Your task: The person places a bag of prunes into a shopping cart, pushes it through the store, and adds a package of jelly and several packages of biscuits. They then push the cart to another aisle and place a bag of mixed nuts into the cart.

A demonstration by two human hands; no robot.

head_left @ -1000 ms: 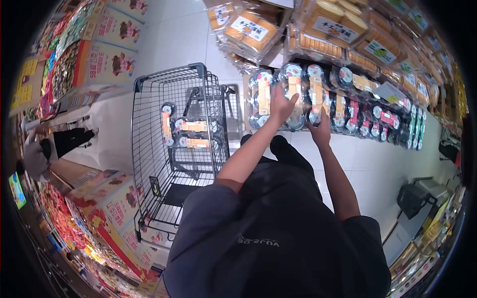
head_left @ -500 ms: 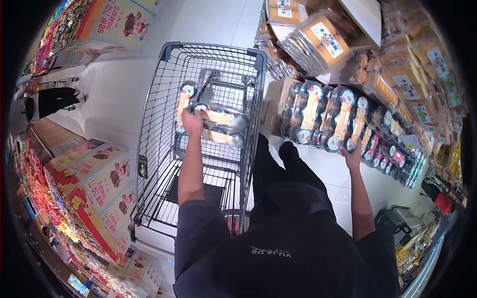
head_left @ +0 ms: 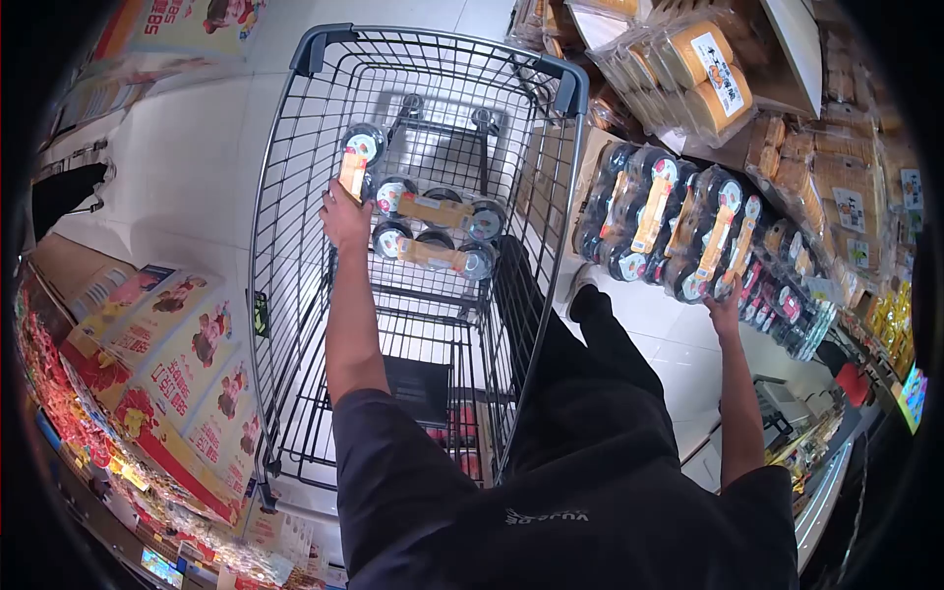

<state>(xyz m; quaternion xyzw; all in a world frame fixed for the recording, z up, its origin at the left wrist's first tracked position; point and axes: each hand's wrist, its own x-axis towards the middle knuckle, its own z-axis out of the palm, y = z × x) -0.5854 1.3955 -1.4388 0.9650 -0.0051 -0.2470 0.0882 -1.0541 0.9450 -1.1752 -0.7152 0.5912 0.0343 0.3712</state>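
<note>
Inside the shopping cart (head_left: 278, 128), my left hand (head_left: 346, 216) is closed around the near end of an upright shrink-wrapped pack of round-lidded cups (head_left: 358, 155) with an orange-tan band. Two similar packs lie crosswise to its right, an upper pack (head_left: 433, 208) and a lower pack (head_left: 433, 254). Over on the right, my right hand (head_left: 725, 309) grips the lower end of another banded cup pack (head_left: 744, 236), which stands at the end of a row of like packs (head_left: 649, 211). Part of each palm is hidden.
Bagged bread packs (head_left: 708, 74) are piled behind the row, beside a cardboard box (head_left: 593, 157). Printed display boxes (head_left: 167, 374) with sweets line the left side. Another person's dark trousers (head_left: 69, 197) show at far left. My legs stand beside the cart.
My left hand has shifted from the crosswise packs to the near end of the upright pack. My right hand stays on its pack. The cart appears larger and higher in view.
</note>
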